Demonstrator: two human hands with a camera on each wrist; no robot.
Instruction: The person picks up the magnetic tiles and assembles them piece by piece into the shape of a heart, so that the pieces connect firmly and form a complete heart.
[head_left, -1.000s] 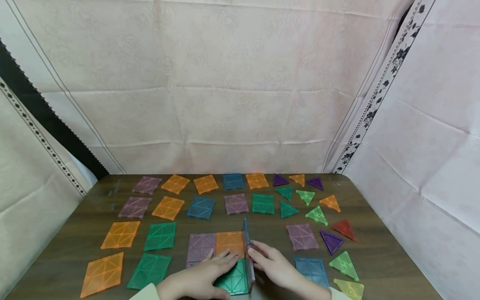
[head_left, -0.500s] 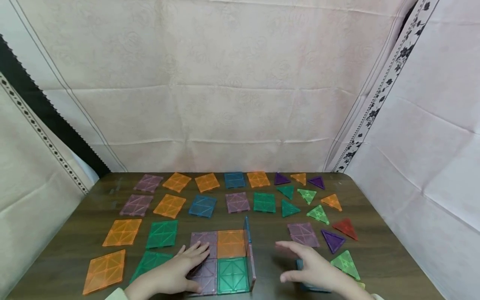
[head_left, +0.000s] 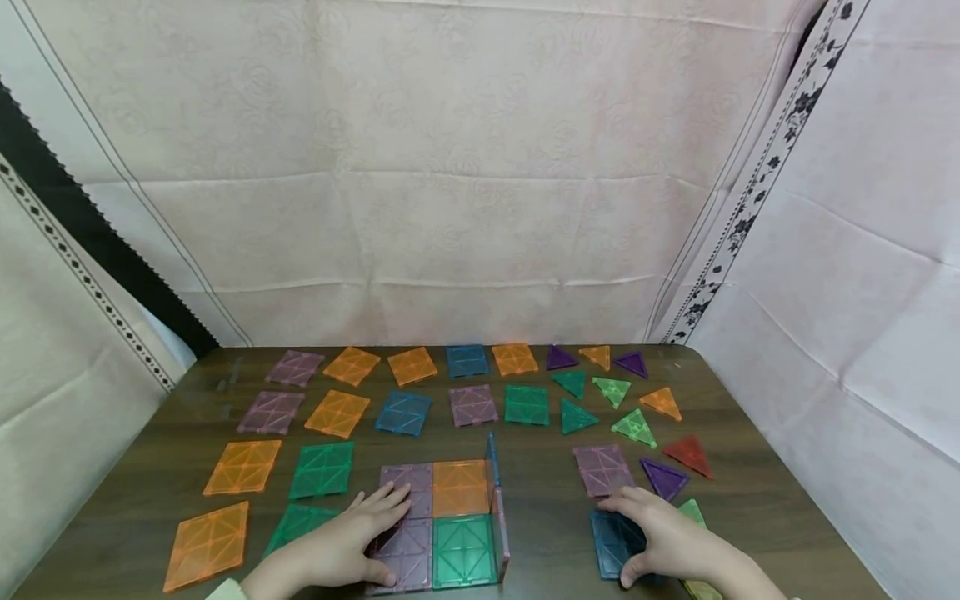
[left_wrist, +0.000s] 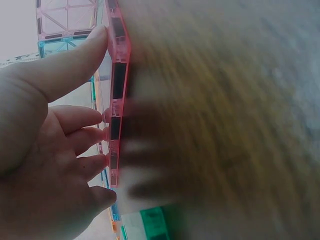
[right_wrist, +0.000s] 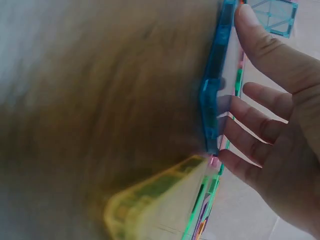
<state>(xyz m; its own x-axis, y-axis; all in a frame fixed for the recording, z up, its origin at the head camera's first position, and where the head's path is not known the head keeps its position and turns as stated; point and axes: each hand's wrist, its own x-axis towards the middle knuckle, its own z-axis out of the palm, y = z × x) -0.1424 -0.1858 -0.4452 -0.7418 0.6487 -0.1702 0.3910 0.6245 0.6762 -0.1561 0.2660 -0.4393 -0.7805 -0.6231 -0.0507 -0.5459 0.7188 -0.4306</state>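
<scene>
My left hand (head_left: 341, 537) rests on the left purple tiles of a flat two-by-two square of magnetic tiles, fingers spread. In the left wrist view its fingertips touch the pinkish tile (left_wrist: 116, 100). The square also has an orange tile (head_left: 460, 488) and a green tile (head_left: 463, 550). Along its right side stand a blue tile (head_left: 492, 460) and a purple tile (head_left: 502, 533), upright. My right hand (head_left: 671, 533) lies over a flat blue square tile (head_left: 609, 546), partly hiding it. In the right wrist view fingertips and thumb touch that blue tile (right_wrist: 211, 95).
Rows of loose square tiles cover the table's left and back, such as an orange tile (head_left: 206, 546) and a green tile (head_left: 322, 469). Several triangles, including a red triangle (head_left: 690, 457), lie at the right. A purple tile (head_left: 602, 471) lies just beyond my right hand.
My right hand has left the upright tiles and moved right onto the loose blue tile. My left hand has shifted left from the green tile onto the purple ones. The upright tiles still stand.
</scene>
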